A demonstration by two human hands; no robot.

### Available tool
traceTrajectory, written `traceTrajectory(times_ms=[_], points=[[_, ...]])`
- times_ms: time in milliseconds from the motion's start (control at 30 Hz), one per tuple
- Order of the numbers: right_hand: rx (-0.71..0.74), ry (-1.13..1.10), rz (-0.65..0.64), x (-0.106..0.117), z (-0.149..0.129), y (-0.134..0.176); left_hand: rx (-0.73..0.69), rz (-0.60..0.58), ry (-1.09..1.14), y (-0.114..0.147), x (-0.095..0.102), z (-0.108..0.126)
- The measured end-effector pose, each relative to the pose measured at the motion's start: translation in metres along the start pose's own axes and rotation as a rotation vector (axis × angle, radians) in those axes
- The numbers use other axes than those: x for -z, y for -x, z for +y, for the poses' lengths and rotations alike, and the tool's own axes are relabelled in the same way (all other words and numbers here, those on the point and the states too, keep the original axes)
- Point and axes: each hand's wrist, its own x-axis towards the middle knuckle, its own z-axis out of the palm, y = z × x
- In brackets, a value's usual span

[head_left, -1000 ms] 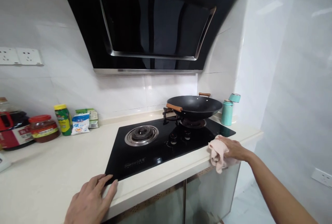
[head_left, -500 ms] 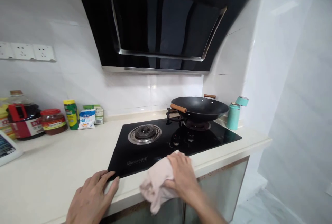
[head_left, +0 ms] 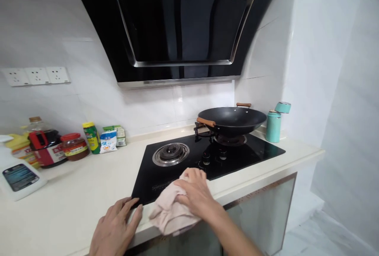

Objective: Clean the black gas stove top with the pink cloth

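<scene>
My right hand [head_left: 194, 191] is closed over a pale pink cloth [head_left: 174, 210], pressing it on the front edge of the black glass gas stove [head_left: 251, 157]. Part of the cloth hangs past the counter's front edge. With fingers spread, my left hand [head_left: 117, 224] rests on the white countertop [head_left: 97, 185], its fingertips by the stove's front left corner. The left burner [head_left: 171, 154] is bare. Over the right burner sits a black wok [head_left: 232, 119] with wooden handles. Two control knobs [head_left: 206, 158] stand between the burners, just beyond the cloth.
A range hood [head_left: 183, 31] overhangs the stove. At the left stand a white bottle [head_left: 22, 177], a dark sauce jug [head_left: 47, 145], a red-lidded jar [head_left: 74, 146], a green shaker [head_left: 91, 137] and a seasoning packet [head_left: 108, 141]. A turquoise flask [head_left: 273, 127] is right of the wok.
My right hand has slid the cloth leftward along the stove's front edge. The left hand keeps its place by the corner. The whole view has shifted slightly.
</scene>
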Motion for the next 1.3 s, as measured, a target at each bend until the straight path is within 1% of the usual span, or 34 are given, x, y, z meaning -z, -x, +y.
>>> traceTrajectory(times_ms=[67,133,233,300,400,500,633,700,767,867,967,1033,1133,1300], points=[[-0.096,0.039,0.032,0.013,0.028,0.013,0.000,0.007,-0.003,0.000,-0.001,0.000],[-0.195,0.096,0.057,0.029,0.062,0.026,0.002,0.012,-0.006,0.000,-0.002,-0.001],[-0.338,0.237,0.076,0.055,0.117,0.045,0.008,0.014,-0.008,0.001,-0.003,0.000],[-0.412,0.321,0.085,0.072,0.148,0.056,0.009,0.023,-0.008,0.001,-0.004,0.001],[-0.496,0.417,0.071,0.091,0.178,0.060,0.016,0.045,0.002,0.000,-0.005,0.002],[-0.587,0.501,0.096,0.096,0.188,0.049,0.029,0.044,0.010,0.000,-0.005,0.003],[-0.702,0.590,0.193,0.088,0.185,0.018,0.018,0.052,0.014,0.001,-0.004,0.004],[-0.730,0.622,0.215,0.082,0.180,0.005,0.021,0.062,0.010,0.002,-0.005,0.004],[-0.735,0.646,0.221,0.078,0.176,-0.002,0.019,0.071,0.010,0.002,-0.005,0.004],[-0.704,0.673,0.205,0.075,0.167,0.001,0.021,0.078,0.020,0.002,-0.006,0.004],[-0.646,0.696,0.169,0.072,0.152,0.015,0.040,0.077,0.018,0.001,-0.007,0.006],[-0.589,0.680,0.139,0.067,0.134,0.023,0.034,0.075,0.011,0.001,-0.008,0.006],[-0.462,0.563,0.074,0.052,0.096,0.028,0.033,0.058,0.003,0.001,-0.009,0.006],[-0.162,0.286,-0.048,0.014,0.019,0.012,0.024,0.076,-0.050,0.004,-0.007,0.007]])
